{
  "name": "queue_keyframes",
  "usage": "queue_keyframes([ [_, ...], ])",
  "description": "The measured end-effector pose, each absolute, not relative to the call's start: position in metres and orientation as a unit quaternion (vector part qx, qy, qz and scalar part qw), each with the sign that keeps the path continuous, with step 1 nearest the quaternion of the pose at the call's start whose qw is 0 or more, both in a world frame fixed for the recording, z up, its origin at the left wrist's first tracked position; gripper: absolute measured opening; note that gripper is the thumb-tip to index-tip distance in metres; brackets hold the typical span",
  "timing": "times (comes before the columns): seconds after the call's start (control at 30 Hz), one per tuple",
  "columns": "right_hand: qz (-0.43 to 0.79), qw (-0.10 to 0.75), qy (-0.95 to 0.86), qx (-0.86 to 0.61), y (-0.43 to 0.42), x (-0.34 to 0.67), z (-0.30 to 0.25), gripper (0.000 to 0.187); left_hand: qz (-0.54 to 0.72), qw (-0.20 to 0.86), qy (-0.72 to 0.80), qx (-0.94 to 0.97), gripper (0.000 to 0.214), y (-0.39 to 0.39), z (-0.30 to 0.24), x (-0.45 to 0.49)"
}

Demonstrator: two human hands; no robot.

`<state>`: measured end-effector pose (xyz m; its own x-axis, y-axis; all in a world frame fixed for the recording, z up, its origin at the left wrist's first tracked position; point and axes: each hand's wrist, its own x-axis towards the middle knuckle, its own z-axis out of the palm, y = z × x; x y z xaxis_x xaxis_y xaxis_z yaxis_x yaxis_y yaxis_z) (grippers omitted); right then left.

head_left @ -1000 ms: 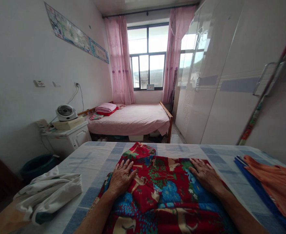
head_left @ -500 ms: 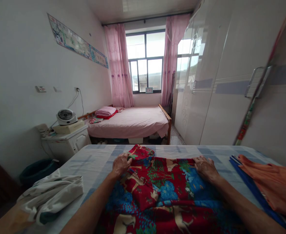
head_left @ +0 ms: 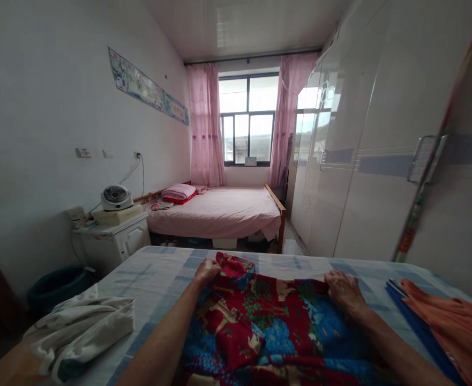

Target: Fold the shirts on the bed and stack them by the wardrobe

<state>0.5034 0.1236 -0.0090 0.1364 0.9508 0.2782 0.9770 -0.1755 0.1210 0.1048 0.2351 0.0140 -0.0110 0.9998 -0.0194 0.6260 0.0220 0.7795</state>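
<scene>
A red and blue garment [head_left: 276, 321] printed with animals and trees lies spread across the near bed [head_left: 159, 271]. At its far left edge, my left hand [head_left: 208, 272] is closed on the cloth beside a small folded-out flap. My right hand [head_left: 343, 289] grips the far right edge, its fingers curled over the fabric. The garment's near end runs out of view at the bottom. The fingertips of both hands are partly hidden.
A rumpled white and green cloth [head_left: 87, 329] lies on the left. Orange clothing [head_left: 452, 321] rests over a blue piece [head_left: 416, 321] on the right. Beyond stand a pink-covered bed [head_left: 219, 212], a nightstand [head_left: 115, 236] with a fan [head_left: 116, 197], and a white wardrobe [head_left: 384, 214].
The camera view has tilted up, so the scene sits lower in the picture. Both hands stay on the garment's far edge, and the garment lies much as before.
</scene>
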Motion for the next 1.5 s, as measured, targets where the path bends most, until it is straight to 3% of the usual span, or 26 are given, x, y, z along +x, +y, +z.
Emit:
queue_keyframes([
  [0.2, -0.149, 0.079, -0.647, -0.743, 0.112, 0.504, 0.013, 0.023, 0.365, 0.387, 0.570, 0.626, 0.010, 0.214, 0.037, 0.099],
  [0.33, -0.209, 0.127, -0.649, -0.721, 0.084, 0.506, 0.031, 0.016, 0.411, 0.454, 0.476, 0.631, 0.056, 0.176, 0.059, 0.082],
  [0.4, -0.234, 0.150, -0.651, -0.707, 0.062, 0.509, 0.031, 0.014, 0.424, 0.487, 0.404, 0.648, 0.062, 0.151, 0.062, 0.067],
  [0.5, -0.234, 0.164, -0.677, -0.678, 0.025, 0.512, 0.015, 0.013, 0.358, 0.503, 0.353, 0.703, 0.053, 0.113, 0.052, 0.044],
  [0.6, -0.202, 0.145, -0.708, -0.661, -0.003, 0.511, -0.007, 0.013, 0.255, 0.465, 0.395, 0.750, 0.045, 0.082, 0.034, 0.033],
  [0.8, -0.210, 0.172, -0.684, -0.677, -0.013, 0.509, -0.011, 0.015, 0.379, 0.365, 0.419, 0.740, 0.024, 0.073, 0.027, 0.040],
  [0.87, -0.215, 0.178, -0.681, -0.677, -0.015, 0.510, -0.007, 0.015, 0.392, 0.371, 0.407, 0.737, 0.023, 0.074, 0.030, 0.036],
  [0.97, -0.164, 0.152, -0.700, -0.678, -0.020, 0.513, -0.007, 0.015, 0.308, 0.418, 0.418, 0.746, 0.025, 0.070, 0.029, 0.028],
  [1.07, -0.100, 0.136, -0.716, -0.677, -0.025, 0.514, -0.012, 0.016, 0.252, 0.439, 0.418, 0.754, 0.038, 0.061, 0.025, 0.025],
  [1.2, -0.105, 0.146, -0.708, -0.682, -0.028, 0.517, -0.017, 0.017, 0.274, 0.365, 0.467, 0.757, 0.058, 0.052, 0.026, 0.026],
  [1.4, -0.105, 0.112, -0.712, -0.685, -0.032, 0.518, -0.005, 0.020, 0.145, 0.166, 0.590, 0.777, 0.037, 0.046, 0.038, 0.021],
  [1.5, -0.149, 0.140, -0.709, -0.675, -0.028, 0.489, 0.018, 0.026, 0.171, 0.036, 0.610, 0.773, 0.033, 0.048, 0.048, 0.036],
])
